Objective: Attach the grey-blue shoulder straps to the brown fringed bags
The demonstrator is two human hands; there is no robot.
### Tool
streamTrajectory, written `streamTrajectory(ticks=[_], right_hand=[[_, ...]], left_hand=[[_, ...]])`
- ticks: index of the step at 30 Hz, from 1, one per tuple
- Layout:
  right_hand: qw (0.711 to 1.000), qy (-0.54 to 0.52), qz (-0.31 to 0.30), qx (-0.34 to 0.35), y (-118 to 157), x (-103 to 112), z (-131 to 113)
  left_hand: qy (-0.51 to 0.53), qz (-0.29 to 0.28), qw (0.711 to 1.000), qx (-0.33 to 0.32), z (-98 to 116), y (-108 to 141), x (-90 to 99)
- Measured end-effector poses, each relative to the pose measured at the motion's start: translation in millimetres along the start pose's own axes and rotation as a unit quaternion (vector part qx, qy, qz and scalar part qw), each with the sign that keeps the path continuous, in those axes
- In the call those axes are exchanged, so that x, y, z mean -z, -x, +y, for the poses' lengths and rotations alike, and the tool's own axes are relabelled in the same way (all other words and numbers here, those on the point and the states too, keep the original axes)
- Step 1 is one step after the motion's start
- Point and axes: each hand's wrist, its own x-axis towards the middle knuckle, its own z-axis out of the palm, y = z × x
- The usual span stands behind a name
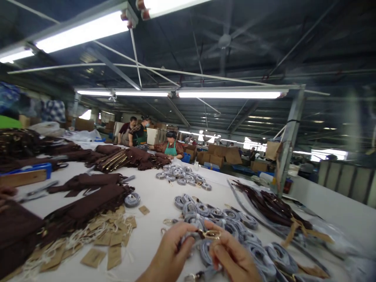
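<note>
My left hand [173, 248] is closed with thumb and fingers around a grey strap, its end reaching toward the other hand. My right hand [230, 254] pinches a gold-coloured metal clasp [212, 234] at the strap's end, close beside the left fingertips. Just where the strap joins the clasp is partly hidden by the fingers. Under and behind both hands lie coiled grey straps [232, 225], several with metal clasps. Another gold clasp [190, 277] shows at the lower edge, below my hands.
Brown cardboard tags [114, 235] with white strings lie left, beside dark brown fabric pieces [85, 207]. More coiled straps [179, 174] sit farther back. Dark brown straps [264, 201] lie right. Another person's hand [7, 194] is at the far left edge; a person in a green apron [170, 149] is across the table.
</note>
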Motion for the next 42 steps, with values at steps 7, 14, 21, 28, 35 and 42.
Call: streamTrajectory(ticks=[7, 14, 21, 28, 35, 42], right_hand=[[0.976, -0.094, -0.195, 0.011, -27.2, -64.2, -34.1], [0.943, -0.270, -0.182, -0.066, -37.0, -99.4, -42.8], [0.915, -0.333, -0.205, -0.096, -41.6, -110.6, -47.5], [0.999, 0.035, -0.022, -0.011, -37.0, -95.0, -33.2], [0.921, 0.333, 0.004, 0.200, -6.6, -92.6, -41.9], [0.875, 0.399, 0.052, 0.269, -3.0, -95.5, -39.6]], left_hand=[[0.082, 0.049, 0.992, 0.083, -13.8, 38.9, 26.1], [0.072, 0.035, 0.990, 0.117, 1.3, 58.7, 67.3], [0.233, -0.004, 0.958, 0.164, 14.4, 52.7, 67.7], [0.156, 0.104, 0.968, 0.169, -12.5, 52.0, 46.6], [0.029, 0.157, 0.973, 0.167, -9.9, 47.9, 45.8], [-0.031, 0.183, 0.970, 0.159, -2.9, 50.6, 39.1]])
